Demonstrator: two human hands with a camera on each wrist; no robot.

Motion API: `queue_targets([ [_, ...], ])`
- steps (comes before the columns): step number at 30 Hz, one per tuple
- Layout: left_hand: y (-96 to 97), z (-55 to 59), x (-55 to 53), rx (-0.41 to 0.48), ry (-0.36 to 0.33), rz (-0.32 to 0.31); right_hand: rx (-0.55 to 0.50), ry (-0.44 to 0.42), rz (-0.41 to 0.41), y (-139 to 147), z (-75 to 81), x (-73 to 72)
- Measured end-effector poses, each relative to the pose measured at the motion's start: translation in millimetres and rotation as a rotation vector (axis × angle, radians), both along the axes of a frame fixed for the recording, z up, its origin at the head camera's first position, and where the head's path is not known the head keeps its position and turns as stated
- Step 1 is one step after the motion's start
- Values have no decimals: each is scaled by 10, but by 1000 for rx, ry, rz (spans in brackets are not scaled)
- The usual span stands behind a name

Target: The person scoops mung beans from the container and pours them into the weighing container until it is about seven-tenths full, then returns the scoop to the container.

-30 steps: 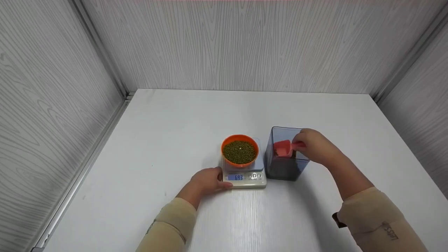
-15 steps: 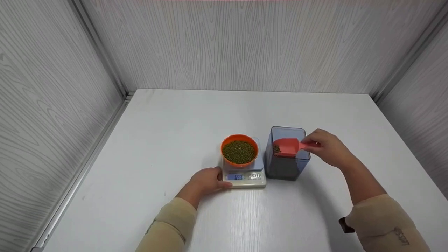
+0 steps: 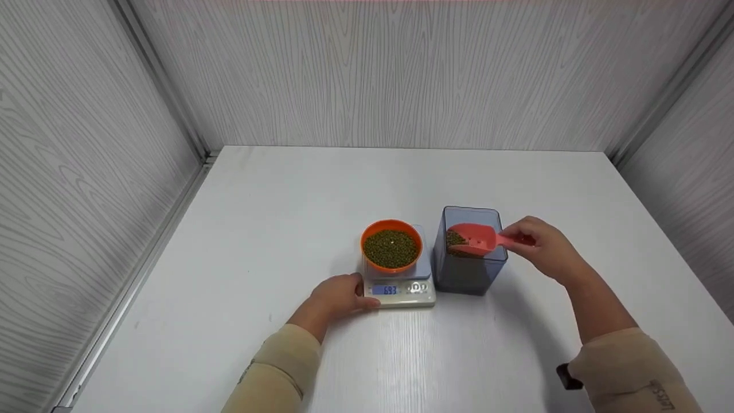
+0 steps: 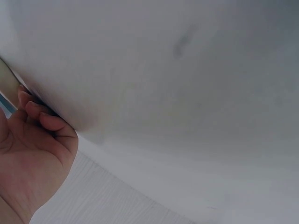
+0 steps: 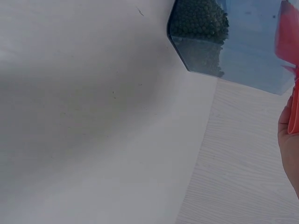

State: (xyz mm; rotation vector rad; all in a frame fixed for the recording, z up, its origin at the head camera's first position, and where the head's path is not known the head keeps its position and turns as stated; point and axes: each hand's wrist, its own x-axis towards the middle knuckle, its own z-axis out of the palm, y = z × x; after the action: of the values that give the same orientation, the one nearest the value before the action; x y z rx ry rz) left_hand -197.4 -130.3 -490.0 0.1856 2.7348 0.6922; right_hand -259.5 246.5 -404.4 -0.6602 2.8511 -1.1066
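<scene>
My right hand (image 3: 542, 248) pinches the handle of a red scoop (image 3: 481, 236), whose blade lies level within the rim of a clear bluish container (image 3: 463, 278). Small green beans (image 3: 455, 240) show at the scoop's mouth; more sit low in the container in the right wrist view. Left of it, an orange bowl (image 3: 391, 269) full of the same green beans stands on a white kitchen scale (image 3: 424, 299) reading 693. My left hand (image 3: 338, 296) holds the scale's front left corner, thumb along the front; its curled fingers (image 4: 51, 122) show in the left wrist view.
All of this stands on a white tabletop (image 3: 275, 218). Grey wood-grain panels (image 3: 373, 74) enclose it at the back and both sides. The container stands close beside the scale's right edge.
My right hand has moved right, drawing the scoop from deeper in the container up to its rim and levelling it. The left hand, bowl and scale stay put; the display still reads 693.
</scene>
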Motion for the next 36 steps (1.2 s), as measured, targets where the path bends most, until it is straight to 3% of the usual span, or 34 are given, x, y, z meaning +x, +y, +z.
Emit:
queue_targets([
  [11, 8, 15, 6, 2, -8, 0, -89, -8, -28, 69, -46, 66],
  [18, 2, -5, 10, -7, 31, -14, -206, 5, -17, 118, -126, 91],
  [25, 2, 8, 16, 4, 17, -6, -260, -40, -18, 121, -154, 114],
  [30, 1, 2, 9, 10, 6, -4, -237, -11, -5, 73, -75, 92],
  [36, 3, -12, -9, -6, -8, 2, -103, 67, 11, -105, 144, 78],
])
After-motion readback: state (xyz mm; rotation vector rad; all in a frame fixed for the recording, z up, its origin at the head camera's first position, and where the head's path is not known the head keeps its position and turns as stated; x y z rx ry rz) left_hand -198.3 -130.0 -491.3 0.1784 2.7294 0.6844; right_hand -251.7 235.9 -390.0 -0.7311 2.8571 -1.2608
